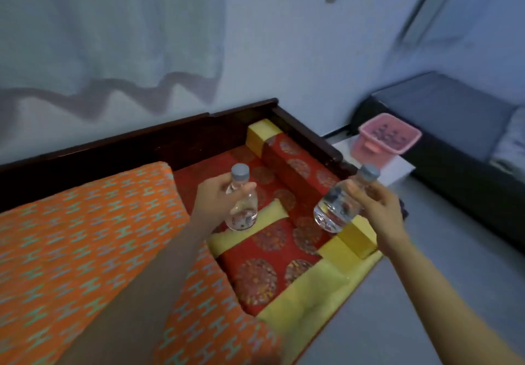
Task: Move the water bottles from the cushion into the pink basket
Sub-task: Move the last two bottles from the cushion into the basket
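pale walls back a dark wooden bench whose red-and-gold patterned cushion (264, 265) fills the centre. over it the left hand (216, 197) grips one clear grey-capped plastic water bottle (241, 211) upright, and at 3 o'clock the right hand (377, 208) grips a second clear water bottle (336, 205), tilted. at 1 o'clock the pink slotted plastic basket (389, 137) stands on a white side table (397, 170); at 9 o'clock lies an orange patterned cushion (85, 236).

Left bottle (242, 204) and right bottle (336, 204) are above the cushion (264, 276), the basket (366, 148) on a table (399, 169) beyond.
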The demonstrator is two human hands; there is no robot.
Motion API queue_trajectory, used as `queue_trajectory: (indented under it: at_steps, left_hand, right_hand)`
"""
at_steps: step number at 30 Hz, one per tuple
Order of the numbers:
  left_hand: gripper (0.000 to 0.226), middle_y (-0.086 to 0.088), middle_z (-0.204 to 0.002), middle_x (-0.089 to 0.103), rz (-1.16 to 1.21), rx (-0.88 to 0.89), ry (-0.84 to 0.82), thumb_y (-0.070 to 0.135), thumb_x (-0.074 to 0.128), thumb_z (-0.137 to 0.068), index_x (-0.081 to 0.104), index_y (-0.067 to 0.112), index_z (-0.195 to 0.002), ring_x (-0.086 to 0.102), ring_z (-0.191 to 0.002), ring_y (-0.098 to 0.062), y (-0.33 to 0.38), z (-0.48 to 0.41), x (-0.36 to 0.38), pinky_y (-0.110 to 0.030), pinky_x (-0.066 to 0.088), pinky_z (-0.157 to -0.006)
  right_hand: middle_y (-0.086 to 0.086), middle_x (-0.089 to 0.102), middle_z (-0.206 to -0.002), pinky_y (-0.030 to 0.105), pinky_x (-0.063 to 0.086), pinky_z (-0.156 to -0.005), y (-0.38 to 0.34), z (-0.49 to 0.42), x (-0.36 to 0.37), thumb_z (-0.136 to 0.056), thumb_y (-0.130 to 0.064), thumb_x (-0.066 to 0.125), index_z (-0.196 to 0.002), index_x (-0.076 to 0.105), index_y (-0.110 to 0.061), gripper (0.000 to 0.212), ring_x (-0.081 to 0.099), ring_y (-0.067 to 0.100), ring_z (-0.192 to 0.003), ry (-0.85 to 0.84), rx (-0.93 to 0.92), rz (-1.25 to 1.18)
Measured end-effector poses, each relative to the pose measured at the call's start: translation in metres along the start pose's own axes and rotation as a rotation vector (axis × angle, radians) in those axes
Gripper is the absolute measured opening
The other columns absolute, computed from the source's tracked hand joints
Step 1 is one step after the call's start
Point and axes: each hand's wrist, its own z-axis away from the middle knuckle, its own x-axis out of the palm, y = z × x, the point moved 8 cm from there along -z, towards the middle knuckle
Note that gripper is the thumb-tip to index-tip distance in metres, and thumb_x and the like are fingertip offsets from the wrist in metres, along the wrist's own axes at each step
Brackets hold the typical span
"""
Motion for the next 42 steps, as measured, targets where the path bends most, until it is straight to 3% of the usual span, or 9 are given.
queue_trajectory:
  at_steps: [3, 8, 15, 22, 26, 30, 33, 35, 42]
  left_hand:
    - [0.039, -0.010, -0.070, 0.068, 0.009, 0.025, -0.085, 0.055, 0.070, -0.073, 0.071, 0.017, -0.079, 0.052, -0.056, 0.002, 0.046, -0.010, 0.075, -0.014, 0.034, -0.052]
    - [0.033, 0.011, -0.074, 0.073, 0.011, 0.013, -0.151, 0.060, 0.072, -0.067, 0.075, 0.033, -0.084, 0.065, -0.073, 0.002, 0.107, -0.018, 0.198, -0.019, 0.046, -0.062]
    - [0.019, 0.011, -0.079, 0.075, 0.106, 0.016, -0.208, 0.050, 0.077, -0.068, 0.076, 0.035, -0.081, 0.067, -0.079, 0.001, 0.175, -0.034, 0.356, -0.023, 0.049, -0.070]
    - [0.010, 0.018, -0.075, 0.073, 0.133, -0.002, -0.293, 0.045, 0.077, -0.072, 0.075, 0.036, -0.077, 0.067, -0.072, 0.004, 0.208, -0.084, 0.479, -0.023, 0.050, -0.063]
    - [0.019, 0.003, -0.083, 0.076, 0.196, -0.032, -0.334, 0.039, 0.079, -0.072, 0.077, 0.027, -0.087, 0.071, -0.086, -0.015, 0.208, -0.130, 0.554, -0.036, 0.056, -0.078]
    - [0.015, 0.009, -0.077, 0.075, 0.217, -0.050, -0.353, 0.036, 0.080, -0.071, 0.076, 0.029, -0.084, 0.069, -0.076, -0.005, 0.212, -0.176, 0.626, -0.024, 0.050, -0.069]
    - [0.021, 0.011, -0.079, 0.075, 0.211, -0.056, -0.380, 0.035, 0.080, -0.070, 0.075, 0.027, -0.089, 0.067, -0.071, 0.001, 0.216, -0.208, 0.673, -0.017, 0.047, -0.063]
    - [0.023, 0.009, -0.086, 0.075, 0.215, -0.082, -0.391, 0.035, 0.081, -0.070, 0.075, 0.027, -0.090, 0.069, -0.081, -0.006, 0.220, -0.229, 0.700, -0.021, 0.050, -0.070]
    - [0.012, 0.015, -0.081, 0.075, 0.183, -0.054, -0.310, 0.038, 0.080, -0.070, 0.073, 0.040, -0.079, 0.070, -0.082, -0.008, 0.248, -0.310, 0.784, -0.026, 0.051, -0.074]
  right_hand:
    - [0.001, 0.074, -0.094, 0.036, 0.052, -0.077, 0.011, -0.004, -0.092, -0.078, -0.029, 0.075, -0.099, 0.073, -0.019, 0.024, 0.068, 0.016, -0.085, 0.084, 0.011, 0.015]
    - [0.003, 0.075, -0.096, 0.039, 0.054, -0.080, 0.042, -0.017, -0.231, -0.068, -0.026, 0.082, -0.099, 0.075, -0.019, 0.032, 0.069, 0.019, -0.092, 0.164, 0.047, -0.002]
    - [-0.004, 0.076, -0.090, 0.042, 0.055, -0.088, 0.082, -0.050, -0.387, -0.068, -0.021, 0.083, -0.089, 0.076, -0.026, 0.023, 0.070, 0.015, -0.089, 0.245, 0.091, -0.027]
    - [-0.004, 0.077, -0.088, 0.044, 0.056, -0.088, 0.132, -0.107, -0.483, -0.067, -0.023, 0.083, -0.086, 0.077, -0.028, 0.021, 0.071, 0.017, -0.090, 0.339, 0.145, -0.086]
    - [-0.008, 0.076, -0.082, 0.040, 0.056, -0.083, 0.161, -0.164, -0.527, -0.069, -0.022, 0.082, -0.084, 0.077, -0.027, 0.017, 0.071, 0.008, -0.080, 0.347, 0.163, -0.067]
    - [-0.005, 0.076, -0.084, 0.036, 0.055, -0.080, 0.182, -0.230, -0.565, -0.070, -0.019, 0.082, -0.085, 0.077, -0.026, 0.017, 0.070, 0.010, -0.081, 0.348, 0.180, -0.038]
    - [-0.007, 0.076, -0.082, 0.023, 0.056, -0.069, 0.192, -0.280, -0.587, -0.068, -0.018, 0.083, -0.088, 0.077, -0.025, 0.022, 0.071, 0.006, -0.079, 0.313, 0.168, -0.009]
    - [-0.008, 0.076, -0.082, 0.014, 0.053, -0.061, 0.199, -0.311, -0.603, -0.066, -0.018, 0.084, -0.093, 0.076, -0.021, 0.028, 0.070, 0.002, -0.076, 0.319, 0.159, -0.003]
    - [-0.007, 0.076, -0.089, 0.029, 0.053, -0.075, 0.237, -0.436, -0.661, -0.067, -0.024, 0.083, -0.091, 0.075, -0.032, 0.026, 0.071, 0.008, -0.086, 0.231, 0.193, -0.018]
